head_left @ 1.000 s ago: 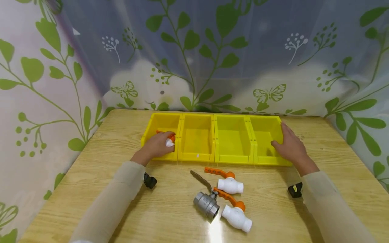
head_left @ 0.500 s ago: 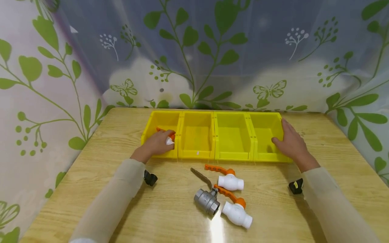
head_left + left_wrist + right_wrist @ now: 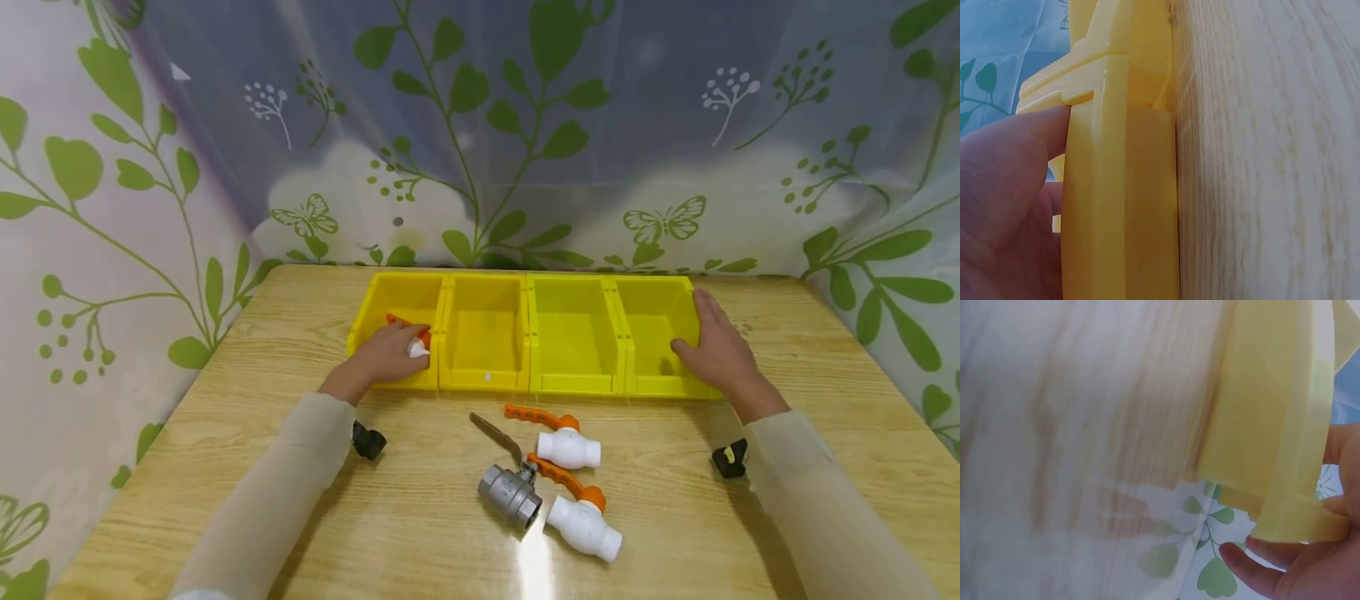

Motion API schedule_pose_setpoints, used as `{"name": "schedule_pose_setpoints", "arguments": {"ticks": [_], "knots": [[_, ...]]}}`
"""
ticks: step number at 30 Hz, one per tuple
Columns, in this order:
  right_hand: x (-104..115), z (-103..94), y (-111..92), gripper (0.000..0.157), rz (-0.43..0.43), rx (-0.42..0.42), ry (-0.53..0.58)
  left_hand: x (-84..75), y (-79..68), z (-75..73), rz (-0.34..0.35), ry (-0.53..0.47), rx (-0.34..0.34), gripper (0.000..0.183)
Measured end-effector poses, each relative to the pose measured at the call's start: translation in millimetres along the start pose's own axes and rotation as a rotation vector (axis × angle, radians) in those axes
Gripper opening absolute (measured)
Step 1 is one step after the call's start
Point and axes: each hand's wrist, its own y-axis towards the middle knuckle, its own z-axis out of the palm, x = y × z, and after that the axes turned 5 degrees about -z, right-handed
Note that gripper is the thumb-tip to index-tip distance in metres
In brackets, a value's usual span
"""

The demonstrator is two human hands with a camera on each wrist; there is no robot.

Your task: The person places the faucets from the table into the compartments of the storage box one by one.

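Observation:
In the head view, my left hand (image 3: 386, 354) reaches into the leftmost yellow bin (image 3: 362, 329) and grips a white ball valve (image 3: 417, 348) with an orange handle. Most of that valve is hidden by the hand. The left wrist view shows the thumb (image 3: 1054, 128) behind the bin's front wall (image 3: 1094, 206); no valve is visible there. My right hand (image 3: 723, 350) holds the outer side of the rightmost yellow bin (image 3: 660, 337), thumb inside and fingers outside. In the right wrist view, the fingers (image 3: 1254, 569) lie around the bin's edge (image 3: 1300, 519).
Two yellow bins (image 3: 487, 333) stand joined between the outer ones. In front of the row lie a steel ball valve (image 3: 510, 497) with a lever and two white ball valves (image 3: 568, 450) with orange handles. Behind the wooden table (image 3: 645, 475) hangs a leaf-patterned curtain (image 3: 525, 167).
The head view has tilted slightly, so the scene sits a little higher in it. Both hands and the valves keep their places.

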Motion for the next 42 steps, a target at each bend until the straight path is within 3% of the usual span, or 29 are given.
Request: {"name": "schedule_pose_setpoints", "arguments": {"ticks": [5,13,28,42], "knots": [[1,-2.1,-3,0.079,-0.06,0.013,0.006,0.3,-1.4,0.8,-0.004,-0.009,0.001,0.06],[1,-5.7,-2,0.076,-0.088,0.028,0.025,2.0,-0.2,3.4,0.007,-0.009,-0.018,0.061],[0,-3.8,-2,0.077,-0.055,0.016,0.052,2.3,-6.2,0.8,-0.001,-0.051,0.003,0.058],[-3,-1.4,-1,0.078,-0.059,0.008,0.052,-2.6,-15.1,-9.6,0.064,-0.087,-0.066,0.052]]}}
